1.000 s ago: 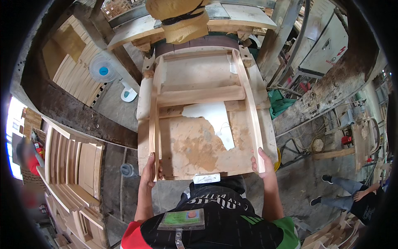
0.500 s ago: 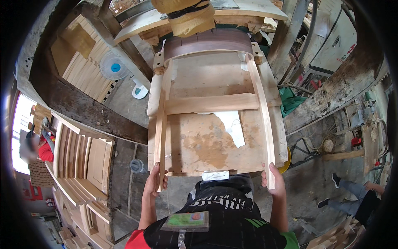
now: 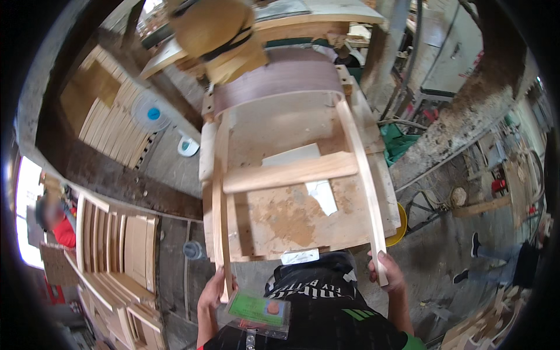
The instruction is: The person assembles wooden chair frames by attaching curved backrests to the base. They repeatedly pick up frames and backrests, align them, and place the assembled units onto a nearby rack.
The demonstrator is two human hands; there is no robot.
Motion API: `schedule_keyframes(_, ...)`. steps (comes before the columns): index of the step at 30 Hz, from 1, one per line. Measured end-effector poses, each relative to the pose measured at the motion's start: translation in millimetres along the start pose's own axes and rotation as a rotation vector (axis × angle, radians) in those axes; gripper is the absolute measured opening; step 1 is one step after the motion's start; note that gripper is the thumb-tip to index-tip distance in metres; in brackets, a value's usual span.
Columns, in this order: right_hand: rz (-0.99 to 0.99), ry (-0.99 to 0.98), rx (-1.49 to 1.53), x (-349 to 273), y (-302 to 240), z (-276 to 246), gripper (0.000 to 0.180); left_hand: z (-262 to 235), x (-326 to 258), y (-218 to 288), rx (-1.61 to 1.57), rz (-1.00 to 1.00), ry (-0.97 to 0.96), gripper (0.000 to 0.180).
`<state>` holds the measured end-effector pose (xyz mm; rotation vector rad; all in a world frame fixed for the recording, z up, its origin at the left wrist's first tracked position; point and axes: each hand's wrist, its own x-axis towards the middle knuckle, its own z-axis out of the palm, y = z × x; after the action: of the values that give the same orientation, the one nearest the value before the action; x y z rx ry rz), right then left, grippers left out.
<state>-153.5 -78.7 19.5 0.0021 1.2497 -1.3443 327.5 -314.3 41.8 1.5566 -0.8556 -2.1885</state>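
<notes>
At the far left, stacks of pale, unfinished slatted wooden frames [image 3: 114, 256] stand on the dusty floor, their bars smooth and evenly spaced. Further up, more slatted panels [image 3: 111, 125] lean by a round white fan [image 3: 150, 112] with a blue hub.

The person's left hand [image 3: 214, 294] is closed around the lower end of the left rail of a bare wooden chair frame [image 3: 291, 172], fingers wrapped over the thin edge at the worktop's near left corner. The frame is light, raw timber: two long, gently curved side rails running away from the person, joined by a flat cross rail [image 3: 290, 171] across the middle and a bowed top rail at the far end. It lies over the worktop [image 3: 286, 219], a rough board coated in tan sawdust, with a pale sheet of paper [image 3: 312, 186] showing beneath the cross rail. At the worktop's far edge, the frame's top rail meets the broad brownish-purple sanding belt [image 3: 277, 76] of a machine; a bulging dusty yellow bag [image 3: 219, 29] hangs above its left side.

A green badge in a clear sleeve [image 3: 256, 312] hangs on the person's black shirt, just below the worktop's near edge.

The right hand [image 3: 386, 271] grips the lower end of the right rail beyond the near right corner, fingers curled round the wood, thumb on top. A yellow bucket rim [image 3: 399, 230] peeks from under the right edge. At far right, another person's legs [image 3: 501, 256] stand on the floor.
</notes>
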Motion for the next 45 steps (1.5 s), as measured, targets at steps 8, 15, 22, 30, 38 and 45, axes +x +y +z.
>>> schedule_keyframes(8, 0.12, 0.014, -0.255, -20.2, 52.7, -57.8, 0.047, -14.7, 37.2, 28.3, 0.497, -0.465, -0.205, 0.066)
schedule_keyframes(15, 0.122, 0.285, -0.892, 6.5, 52.8, -36.5, 0.081, -8.9, 153.4, 122.1, 1.005, -0.146, 0.06, 0.06)
schedule_keyframes(22, -0.021, 0.638, -0.949, 50.4, 34.7, 8.4, 0.067, 75.6, 240.3, 161.3, 1.418, 0.835, 0.104, 0.044)
schedule_keyframes(30, -0.151, 0.593, -1.016, 45.5, 40.5, 3.6, 0.06, 251.2, 287.5, 88.5, 1.248, 0.593, -0.19, 0.048)
schedule_keyframes(38, -0.396, 0.57, -0.974, 41.2, 50.4, -4.4, 0.055, 322.3, 270.8, 59.8, 1.183, 0.602, -0.372, 0.053)
schedule_keyframes(45, -0.583, 0.658, -0.855, 34.3, 129.9, -59.8, 0.055, 380.1, 210.2, 19.9, 1.102, 0.611, -0.471, 0.057)
